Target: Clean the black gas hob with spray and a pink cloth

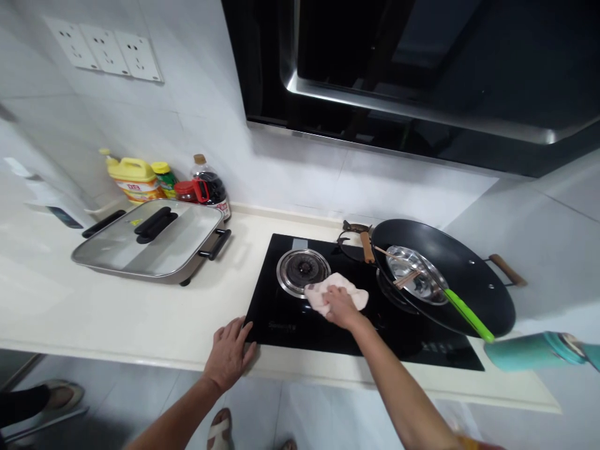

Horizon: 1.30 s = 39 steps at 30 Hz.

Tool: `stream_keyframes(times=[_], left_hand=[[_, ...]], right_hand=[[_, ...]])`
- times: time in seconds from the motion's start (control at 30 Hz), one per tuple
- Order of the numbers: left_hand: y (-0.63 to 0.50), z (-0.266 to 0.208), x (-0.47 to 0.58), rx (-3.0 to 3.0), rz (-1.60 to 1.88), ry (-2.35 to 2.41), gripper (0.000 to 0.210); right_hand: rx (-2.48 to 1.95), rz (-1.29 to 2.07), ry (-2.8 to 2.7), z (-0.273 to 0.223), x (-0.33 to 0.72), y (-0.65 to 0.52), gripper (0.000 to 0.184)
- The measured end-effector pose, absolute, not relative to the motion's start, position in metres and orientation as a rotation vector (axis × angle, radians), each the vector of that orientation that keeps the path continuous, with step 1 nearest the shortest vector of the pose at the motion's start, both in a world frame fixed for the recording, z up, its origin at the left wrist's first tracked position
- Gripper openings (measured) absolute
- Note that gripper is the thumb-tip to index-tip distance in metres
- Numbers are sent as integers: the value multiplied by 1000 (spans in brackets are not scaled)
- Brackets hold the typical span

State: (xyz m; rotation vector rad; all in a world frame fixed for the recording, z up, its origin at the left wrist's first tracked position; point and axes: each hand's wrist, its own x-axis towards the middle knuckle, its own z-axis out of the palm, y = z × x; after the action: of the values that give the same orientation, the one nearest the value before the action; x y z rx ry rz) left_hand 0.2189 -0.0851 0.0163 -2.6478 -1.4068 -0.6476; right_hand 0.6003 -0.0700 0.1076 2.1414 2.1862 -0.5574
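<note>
My right hand (341, 306) presses a pale pink cloth (352, 292) onto the black glass gas stove (300, 328), just right of the round left burner (304, 272). Its fingers are bent over the cloth. At the stove's front left corner, my left hand (230, 353) rests on the counter edge with fingers spread, holding nothing. A large black wok (450, 262) with wooden handles sits tilted over the right burner. Inside it lie a shiny metal bowl (412, 265), chopsticks and a utensil with a green handle (469, 314).
An electric pan with a glass lid (150, 250) stands on the left counter (94, 319). Behind it are a yellow jug (134, 178), a dark sauce bottle (210, 181) and jars. A teal cylinder (529, 351) is at the right front. The range hood (398, 137) overhangs the stove.
</note>
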Motion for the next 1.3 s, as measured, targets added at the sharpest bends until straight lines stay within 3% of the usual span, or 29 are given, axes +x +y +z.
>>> stream_keyframes(times=[0.23,0.37,0.63,0.77,0.83,0.9,1.0,1.2,1.3], left_hand=[[-81,15,217,-2632,-664,-1370,43],[-79,13,216,-2627,-638,-1381,43],[-79,15,218,-2632,-628,-1393,43],[-79,14,218,-2627,-643,-1386,43],[-79,13,218,-2625,-639,-1380,43],[-79,13,218,-2625,-638,-1377,43],[-80,14,217,-2624,-642,-1380,42],[-79,14,217,-2621,-617,-1360,44],[-78,12,217,-2611,-601,-1351,45]], right_hand=[[2175,-557,2350,99,510,-114,52],[2358,-452,2323,85,516,-139,41],[2632,-336,2568,44,586,-220,44],[2953,-285,2377,32,606,-242,30],[3111,-145,2249,26,611,-247,38],[3162,-60,2176,20,613,-248,58],[3157,-240,2090,19,613,-242,75],[3336,-992,1750,45,620,-202,83],[3385,-1204,1660,60,627,-174,86]])
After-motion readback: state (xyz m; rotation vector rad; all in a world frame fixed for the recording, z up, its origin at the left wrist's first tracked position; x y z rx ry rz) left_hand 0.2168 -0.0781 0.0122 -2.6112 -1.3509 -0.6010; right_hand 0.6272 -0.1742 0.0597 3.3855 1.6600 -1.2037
